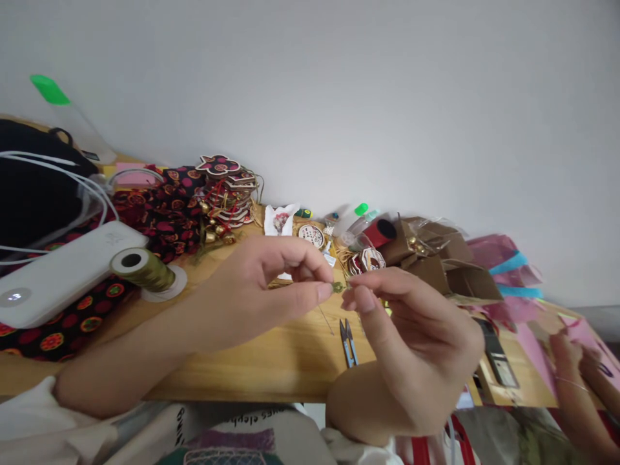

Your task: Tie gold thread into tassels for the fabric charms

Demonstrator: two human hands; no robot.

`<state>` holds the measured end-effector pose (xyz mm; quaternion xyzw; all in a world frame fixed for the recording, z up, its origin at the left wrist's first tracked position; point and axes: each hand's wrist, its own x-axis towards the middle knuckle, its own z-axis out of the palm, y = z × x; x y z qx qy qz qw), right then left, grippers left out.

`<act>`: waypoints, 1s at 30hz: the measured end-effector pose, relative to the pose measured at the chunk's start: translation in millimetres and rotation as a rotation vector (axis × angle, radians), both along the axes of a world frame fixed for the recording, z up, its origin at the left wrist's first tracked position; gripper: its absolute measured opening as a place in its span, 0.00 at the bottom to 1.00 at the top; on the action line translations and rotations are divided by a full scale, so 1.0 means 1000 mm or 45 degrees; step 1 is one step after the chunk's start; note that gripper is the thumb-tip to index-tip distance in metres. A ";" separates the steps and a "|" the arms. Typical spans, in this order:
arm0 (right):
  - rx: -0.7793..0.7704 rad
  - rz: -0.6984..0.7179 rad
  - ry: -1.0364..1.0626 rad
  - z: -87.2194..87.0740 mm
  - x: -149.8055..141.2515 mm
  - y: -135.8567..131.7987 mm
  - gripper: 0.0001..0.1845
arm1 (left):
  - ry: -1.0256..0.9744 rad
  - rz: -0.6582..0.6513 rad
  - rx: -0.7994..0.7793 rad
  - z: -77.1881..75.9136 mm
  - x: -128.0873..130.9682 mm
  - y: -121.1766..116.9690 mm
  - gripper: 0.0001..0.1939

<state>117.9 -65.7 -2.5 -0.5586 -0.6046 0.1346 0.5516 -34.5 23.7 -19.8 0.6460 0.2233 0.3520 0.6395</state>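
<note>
Above the wooden table, my left hand (278,284) pinches a small green piece (338,287) that looks like knotted cord between thumb and forefinger. My right hand (407,336) comes from the other side, thumb and fingertips closed together at the right end of the same piece. Whether it is cord throughout or has a bead in it is too small to tell. Below the fingertips, a thin needle-like rod (327,321) slants over the tabletop. Thread snips (347,342) with blue handles lie just below, between my wrists. To the left stands a spool of olive-green thread (150,271).
A white device (72,271) with cables lies on patterned dark fabric at left. Stacked ornaments (227,187) with bells stand by the wall. Cardboard boxes (436,265), a red cylinder (379,231) and pink wrapping (504,258) sit at right. Another person's hands (569,355) work at far right.
</note>
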 end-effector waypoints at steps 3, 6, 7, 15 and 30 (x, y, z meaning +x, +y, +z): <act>0.003 0.044 -0.030 0.000 0.001 0.000 0.14 | 0.008 0.000 0.028 0.001 0.000 0.000 0.05; 0.057 0.058 -0.077 0.000 0.001 0.001 0.14 | 0.047 -0.006 0.059 0.003 0.000 0.000 0.05; 0.070 0.058 -0.093 0.000 0.002 0.001 0.14 | 0.060 -0.007 0.068 0.003 0.001 0.001 0.05; 0.086 0.015 -0.213 0.001 0.001 0.002 0.12 | 0.054 0.013 0.128 0.001 0.000 0.000 0.05; 0.103 0.027 -0.418 0.004 -0.002 0.002 0.09 | 0.016 0.161 0.280 -0.003 0.002 -0.006 0.06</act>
